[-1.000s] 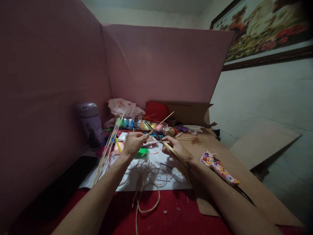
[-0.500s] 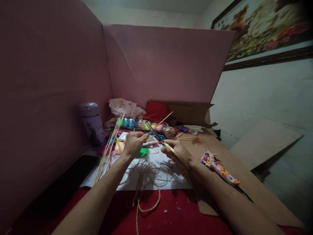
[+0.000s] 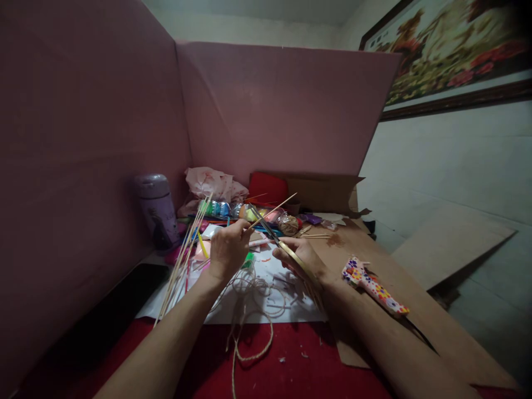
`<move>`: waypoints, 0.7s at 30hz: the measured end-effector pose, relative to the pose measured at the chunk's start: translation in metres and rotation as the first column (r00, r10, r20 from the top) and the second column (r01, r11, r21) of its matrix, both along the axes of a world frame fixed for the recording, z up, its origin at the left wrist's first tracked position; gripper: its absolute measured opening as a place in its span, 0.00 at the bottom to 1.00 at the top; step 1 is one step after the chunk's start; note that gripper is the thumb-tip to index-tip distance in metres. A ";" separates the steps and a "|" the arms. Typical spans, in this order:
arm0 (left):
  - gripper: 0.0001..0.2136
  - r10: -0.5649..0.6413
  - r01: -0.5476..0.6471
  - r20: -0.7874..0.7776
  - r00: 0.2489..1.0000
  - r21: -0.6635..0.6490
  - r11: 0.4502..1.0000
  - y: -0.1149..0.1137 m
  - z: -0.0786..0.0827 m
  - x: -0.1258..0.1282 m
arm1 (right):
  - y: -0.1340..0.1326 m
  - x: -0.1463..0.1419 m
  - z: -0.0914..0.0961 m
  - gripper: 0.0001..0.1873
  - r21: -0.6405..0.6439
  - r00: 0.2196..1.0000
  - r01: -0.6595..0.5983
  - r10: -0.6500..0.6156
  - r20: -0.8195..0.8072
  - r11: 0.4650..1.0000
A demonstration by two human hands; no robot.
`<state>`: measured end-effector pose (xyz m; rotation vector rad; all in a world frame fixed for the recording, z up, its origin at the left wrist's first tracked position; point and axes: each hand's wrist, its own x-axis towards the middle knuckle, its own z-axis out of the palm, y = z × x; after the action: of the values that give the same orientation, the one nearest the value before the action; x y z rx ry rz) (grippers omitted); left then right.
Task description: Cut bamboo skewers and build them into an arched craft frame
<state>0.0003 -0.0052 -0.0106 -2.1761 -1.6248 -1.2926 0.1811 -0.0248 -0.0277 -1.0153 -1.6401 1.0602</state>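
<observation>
My left hand is closed around a thin wooden skewer that points up and to the right. My right hand grips yellow-handled scissors, whose blades cross the skewer just right of my left fingers. A bundle of long skewers leans beside my left wrist. Jute twine lies coiled under both hands on white paper.
A purple flask stands at the left by the pink screen. Coloured clay packs, a twine ball and a cardboard box sit behind. A spotted cardboard shape lies on the brown board at right.
My left hand has turned slightly and the skewer has tilted a little; the scissor blades stay crossed on it. My right hand has barely moved.
</observation>
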 end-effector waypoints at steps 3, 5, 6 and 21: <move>0.13 0.017 -0.017 -0.019 1.000 -0.020 1.000 0.000 0.001 -0.001 | 0.001 0.000 -0.002 0.24 0.017 1.000 -0.001 0.001 0.026 1.000; 0.14 0.007 -0.007 0.008 1.000 -0.059 0.998 0.000 0.002 -0.003 | 0.003 0.001 -0.004 0.24 0.038 0.999 -0.005 0.003 0.054 0.999; 0.13 -0.005 0.008 0.030 1.000 -0.080 0.997 0.001 0.003 -0.004 | 0.004 0.001 -0.005 0.24 0.049 0.998 -0.008 0.005 0.065 0.999; 0.15 -0.127 0.158 0.197 0.972 -0.149 0.976 0.008 -0.001 -0.007 | 0.006 0.005 -0.007 0.20 0.143 0.984 0.030 -0.054 0.172 0.989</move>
<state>-0.0067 0.0032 -0.0117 -2.3706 -1.7252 -1.4934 0.1862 -0.0186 -0.0348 -1.0695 -1.7996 0.8344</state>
